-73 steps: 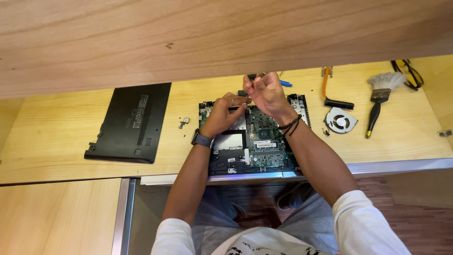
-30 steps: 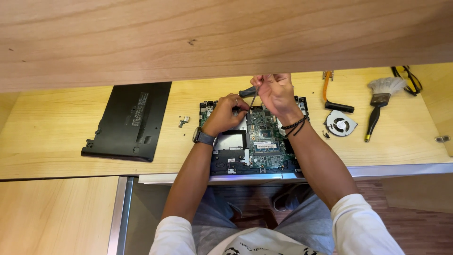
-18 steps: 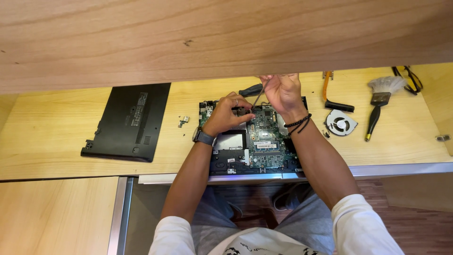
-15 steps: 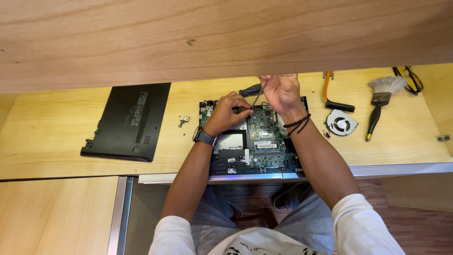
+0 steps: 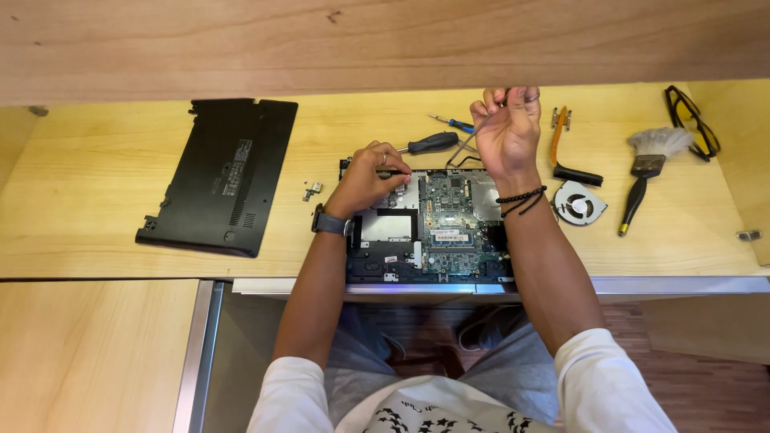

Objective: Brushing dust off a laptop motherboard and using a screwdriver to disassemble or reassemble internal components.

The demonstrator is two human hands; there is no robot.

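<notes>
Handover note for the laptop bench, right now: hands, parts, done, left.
Left hand: resting on the open laptop, top-left of the board.
Right hand: raised above the laptop's far edge, pinching thin cables that run down to it.
Done: bottom cover off, lying at left; fan out, at right beside the brush.
Screwdrivers behind the laptop; loose screws left of it.
Left: cables in hand, board still in place.

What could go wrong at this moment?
The right hand lifts thin cables off the open laptop; a hard pull might tear them or their connector. The loose screws beside the left hand could get brushed away. The screwdriver could roll onto the board.
</notes>
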